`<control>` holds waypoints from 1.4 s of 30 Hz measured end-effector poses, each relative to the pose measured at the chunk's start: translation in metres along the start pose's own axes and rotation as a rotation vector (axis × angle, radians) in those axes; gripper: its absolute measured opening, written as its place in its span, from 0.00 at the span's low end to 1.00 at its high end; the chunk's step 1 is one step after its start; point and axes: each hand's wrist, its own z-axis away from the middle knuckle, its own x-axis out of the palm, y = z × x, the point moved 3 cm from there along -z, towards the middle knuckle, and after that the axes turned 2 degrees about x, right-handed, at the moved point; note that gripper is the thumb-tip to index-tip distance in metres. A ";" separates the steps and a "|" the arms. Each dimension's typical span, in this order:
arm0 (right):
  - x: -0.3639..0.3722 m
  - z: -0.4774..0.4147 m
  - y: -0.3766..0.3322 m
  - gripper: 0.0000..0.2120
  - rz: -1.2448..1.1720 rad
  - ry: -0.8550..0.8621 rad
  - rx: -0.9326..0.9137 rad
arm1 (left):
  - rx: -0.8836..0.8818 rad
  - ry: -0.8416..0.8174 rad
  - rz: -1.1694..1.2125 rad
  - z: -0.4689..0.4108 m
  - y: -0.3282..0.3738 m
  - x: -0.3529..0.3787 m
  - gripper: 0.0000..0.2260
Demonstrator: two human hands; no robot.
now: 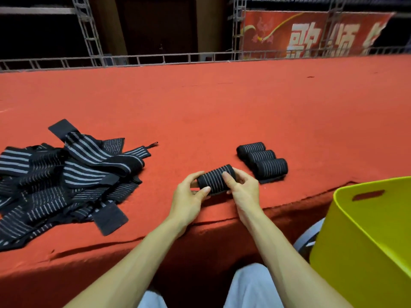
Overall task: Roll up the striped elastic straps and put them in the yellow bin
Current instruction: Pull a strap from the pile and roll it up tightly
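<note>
Head view, nearest first: pale trousers (251, 285) sit at the bottom edge, and both bare forearms reach forward over them to the front edge of the table (222, 107), which is covered in red felt. Low on the right, off the table and well apart from the hands, I see the yellow bin (355, 263) with a handle slot near its rim.

Just past the table's edge, the held roll (214, 178) sits between the two hands. The left hand (189, 194) has its grip closed on the roll's left end, thumb on the near side and fingers curled behind. The right hand (242, 187) has its grip closed on the right end, thumb pressed on top. The roll's long axis runs left to right, with the right end angled slightly away from me. Its pale stripes wrap around it, across that axis. I cannot tell whether it touches the felt.

To the left lies a heap of loose straps (66, 174), overlapping in several directions, with plain black tabs sticking out. Right of the hands and a little farther, three other rolls (262, 160) lie side by side, touching, with axes roughly parallel to the held one.

At the far edge runs a metal truss rail (155, 60), and behind it on the right hangs a red banner (311, 34).
</note>
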 end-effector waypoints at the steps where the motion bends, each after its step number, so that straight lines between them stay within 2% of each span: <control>1: -0.013 -0.001 -0.001 0.07 0.020 0.056 -0.007 | -0.005 -0.015 0.015 0.001 0.006 0.013 0.19; 4: -0.054 -0.006 -0.004 0.03 0.088 0.223 -0.007 | -0.031 -0.045 0.086 0.000 0.022 0.055 0.19; 7: -0.088 -0.010 -0.012 0.07 0.134 0.385 -0.034 | -0.095 -0.064 0.138 -0.003 0.033 0.095 0.20; 10: -0.109 -0.012 -0.014 0.11 0.188 0.506 -0.061 | -0.080 -0.099 0.065 -0.006 0.034 0.127 0.16; 16: -0.126 -0.015 -0.011 0.15 0.405 0.550 -0.057 | -0.069 -0.005 -0.026 -0.014 0.033 0.153 0.14; 21: -0.119 -0.017 -0.016 0.18 0.384 0.606 -0.043 | -0.113 0.081 -0.117 -0.023 0.028 0.158 0.16; 24: -0.117 -0.017 -0.021 0.24 0.371 0.655 -0.050 | -0.179 0.053 -0.085 -0.027 0.023 0.153 0.19; 27: -0.112 -0.012 -0.025 0.26 0.377 0.671 -0.100 | -0.137 -0.029 -0.082 -0.026 0.023 0.138 0.17; 30: -0.097 -0.001 -0.031 0.23 0.371 0.620 -0.180 | -0.087 -0.113 -0.100 -0.022 0.023 0.107 0.15; 33: -0.068 0.010 -0.039 0.19 0.398 0.488 -0.282 | -0.044 -0.168 -0.141 -0.019 0.021 0.058 0.10; 36: -0.033 0.014 -0.041 0.20 0.448 0.339 -0.401 | 0.019 -0.201 -0.305 -0.014 0.021 0.002 0.12; 39: 0.014 0.015 -0.034 0.21 0.506 0.149 -0.435 | 0.077 -0.193 -0.502 -0.006 0.016 -0.068 0.14; 42: 0.061 0.017 -0.021 0.21 0.573 -0.075 -0.407 | 0.086 -0.068 -0.564 0.002 0.004 -0.128 0.13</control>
